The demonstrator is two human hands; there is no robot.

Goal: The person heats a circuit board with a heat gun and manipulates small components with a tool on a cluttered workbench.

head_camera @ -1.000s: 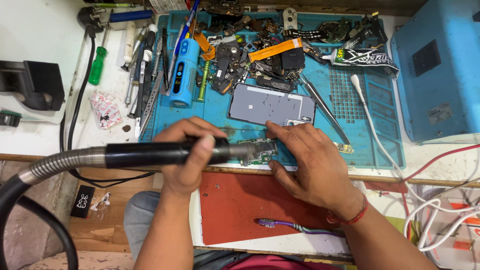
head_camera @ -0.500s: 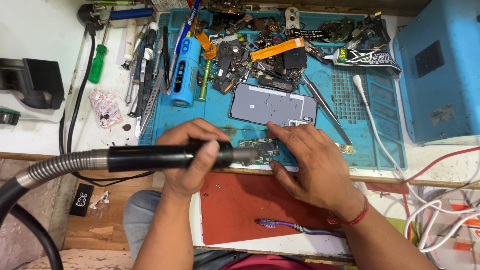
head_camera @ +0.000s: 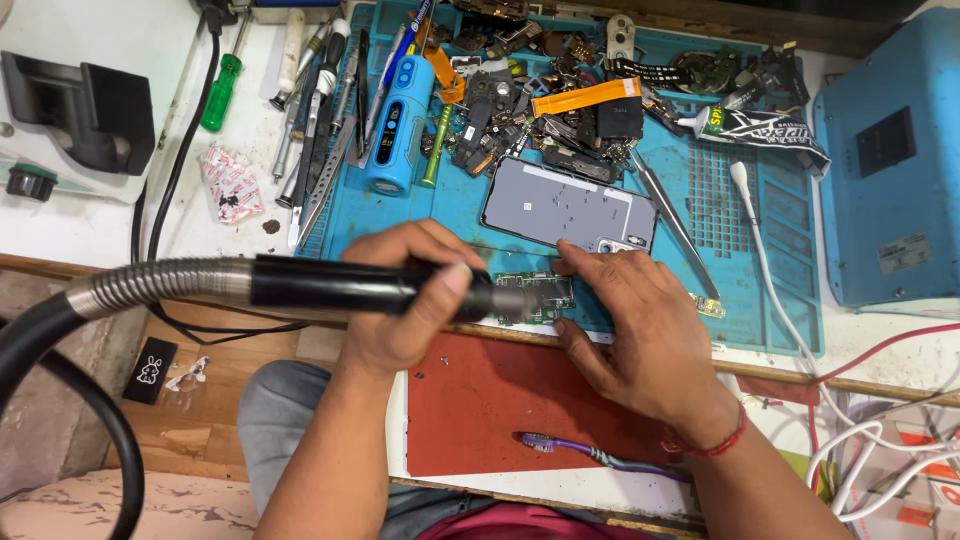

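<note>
My left hand [head_camera: 405, 300] grips the black handle of a hot-air tool [head_camera: 340, 287] with a ribbed metal hose [head_camera: 160, 282] running off to the left. Its nozzle points at a small green circuit board [head_camera: 545, 292] near the front edge of the blue work mat [head_camera: 720, 210]. My right hand [head_camera: 640, 335] rests on the mat with its fingertips pressing on the board's right side. A grey phone back panel [head_camera: 560, 210] lies just behind the board.
Behind lie an orange flex cable [head_camera: 585, 97], loose phone parts, a blue cylindrical tool [head_camera: 395, 125], tweezers [head_camera: 675, 230], screwdrivers [head_camera: 222, 92] and a glue tube [head_camera: 755, 127]. A blue box [head_camera: 890, 160] stands right. A red mat [head_camera: 500, 400] holds a purple toothbrush [head_camera: 600, 455].
The hot-air tool has shifted slightly; both hands stay at the circuit board.
</note>
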